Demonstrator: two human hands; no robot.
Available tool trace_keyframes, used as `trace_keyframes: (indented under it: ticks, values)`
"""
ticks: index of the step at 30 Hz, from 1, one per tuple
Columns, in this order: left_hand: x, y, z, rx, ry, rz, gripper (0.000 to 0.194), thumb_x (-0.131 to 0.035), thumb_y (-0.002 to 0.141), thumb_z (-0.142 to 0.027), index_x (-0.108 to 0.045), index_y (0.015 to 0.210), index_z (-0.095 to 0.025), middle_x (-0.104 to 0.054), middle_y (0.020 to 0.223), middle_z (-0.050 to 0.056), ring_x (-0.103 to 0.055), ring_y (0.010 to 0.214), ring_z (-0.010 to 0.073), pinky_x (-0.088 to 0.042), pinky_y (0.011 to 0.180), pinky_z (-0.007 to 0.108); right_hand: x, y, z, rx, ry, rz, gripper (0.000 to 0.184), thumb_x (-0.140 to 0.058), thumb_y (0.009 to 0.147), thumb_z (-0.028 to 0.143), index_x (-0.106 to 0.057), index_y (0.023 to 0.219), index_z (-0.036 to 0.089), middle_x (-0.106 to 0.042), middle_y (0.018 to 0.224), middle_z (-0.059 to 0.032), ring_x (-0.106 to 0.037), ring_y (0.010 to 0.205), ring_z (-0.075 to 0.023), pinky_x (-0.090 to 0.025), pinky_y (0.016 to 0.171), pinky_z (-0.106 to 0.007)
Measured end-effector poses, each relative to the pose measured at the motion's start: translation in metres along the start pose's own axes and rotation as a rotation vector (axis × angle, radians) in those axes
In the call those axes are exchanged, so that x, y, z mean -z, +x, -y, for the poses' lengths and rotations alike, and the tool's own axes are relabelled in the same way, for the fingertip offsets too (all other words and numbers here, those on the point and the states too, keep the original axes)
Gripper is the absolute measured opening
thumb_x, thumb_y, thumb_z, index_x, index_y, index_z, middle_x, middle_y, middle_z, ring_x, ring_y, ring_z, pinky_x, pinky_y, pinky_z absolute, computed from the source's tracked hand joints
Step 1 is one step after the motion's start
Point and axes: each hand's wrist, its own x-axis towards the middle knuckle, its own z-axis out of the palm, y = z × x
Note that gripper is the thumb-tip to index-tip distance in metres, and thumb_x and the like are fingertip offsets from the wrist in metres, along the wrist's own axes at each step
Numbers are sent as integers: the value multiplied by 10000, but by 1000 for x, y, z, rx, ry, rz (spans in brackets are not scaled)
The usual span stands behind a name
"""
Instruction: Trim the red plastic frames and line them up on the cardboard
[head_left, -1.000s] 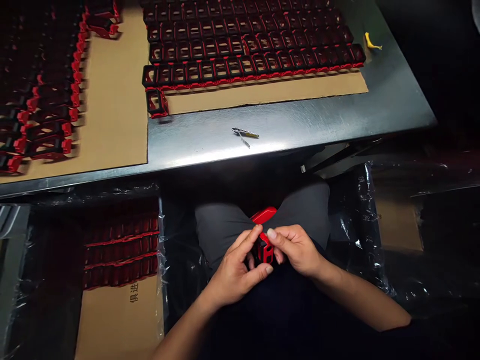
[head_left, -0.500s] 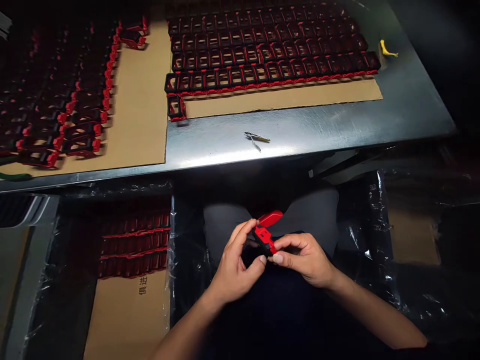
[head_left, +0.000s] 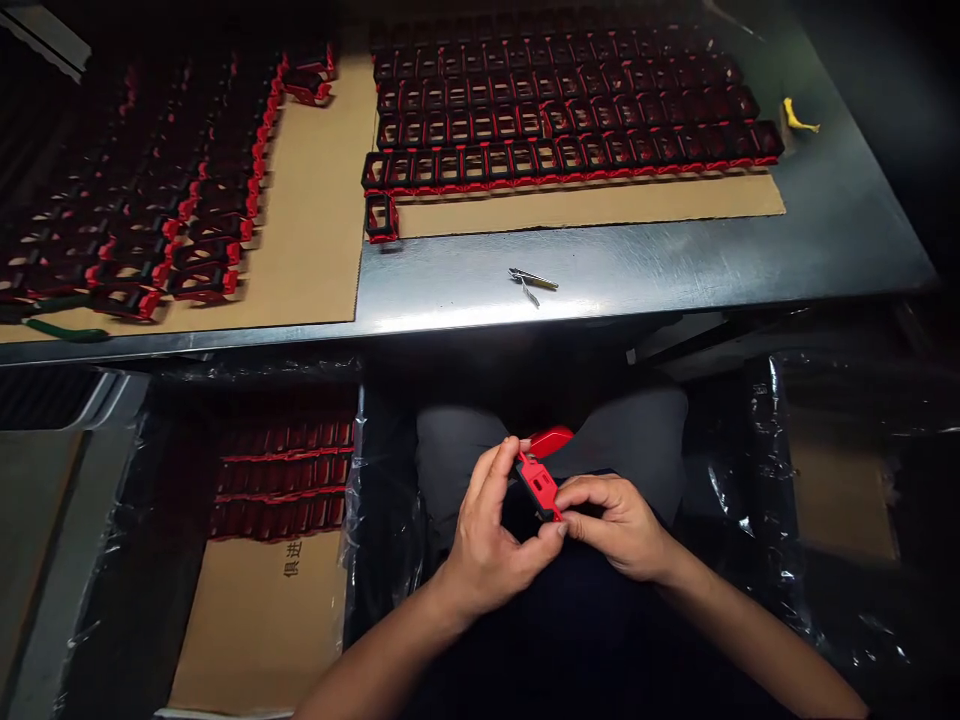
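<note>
A red and black plastic part [head_left: 539,485] is held between my two hands above my lap, tilted, with a red rounded flap showing at its far end. My left hand [head_left: 495,530] grips it with fingertips at the upper end and the thumb near the lower end. With thumb and forefinger, my right hand [head_left: 619,520] pinches its lower right end. Part of the piece is hidden behind the fingers. Rows of similar red and black frames [head_left: 495,160] stand on the table beyond, with one single frame [head_left: 381,217] in front of them.
On the metal table [head_left: 660,265] lie small metal nippers [head_left: 534,281], a yellow scrap [head_left: 799,116] and green-handled pliers [head_left: 67,330]. More frames cover the cardboard [head_left: 307,230] at left. Below, a plastic-lined box [head_left: 262,620] holds rows of red parts; another lined box [head_left: 844,490] is at right.
The part has turned, so more of its red face with slots shows. My left thumb has moved right along its lower end. The whole view has shifted slightly.
</note>
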Motion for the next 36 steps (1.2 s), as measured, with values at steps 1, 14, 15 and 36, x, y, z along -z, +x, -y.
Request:
trace_keyframes:
  ticks: [1,14,15,36]
  values:
    - [-1,0,1,-54,19,-28,910,-704,799,-202,-212,1563,-236,-533,1353,155,-560,1234,276,-532,1022,461,1,1,1,11,-26,11,73,-711,888,243,-774,921,227,-767,842,-32,-707,743,-168,-547,717,-282]
    - [-16,-2,19,-407,106,-191,973,-660,869,-182,-5,1585,-103,-547,1311,247,-561,1210,285,-570,923,485,-5,5,28,106,-261,-139,361,-815,762,228,-698,1103,209,-756,936,-45,-699,748,-158,-592,649,-246]
    - [-17,-2,20,-440,122,-212,977,-662,863,-162,-6,1584,-99,-550,1310,247,-563,1200,279,-567,927,486,-8,6,30,134,-318,-152,352,-828,754,239,-700,1079,201,-752,894,-38,-686,708,-149,-585,631,-241]
    - [-11,2,20,-536,153,-222,1044,-709,796,-162,-32,1589,-164,-702,1158,104,-558,1214,241,-598,900,432,-1,6,6,-166,413,89,221,-706,887,345,-762,1041,197,-747,883,-34,-686,803,-158,-542,811,-281]
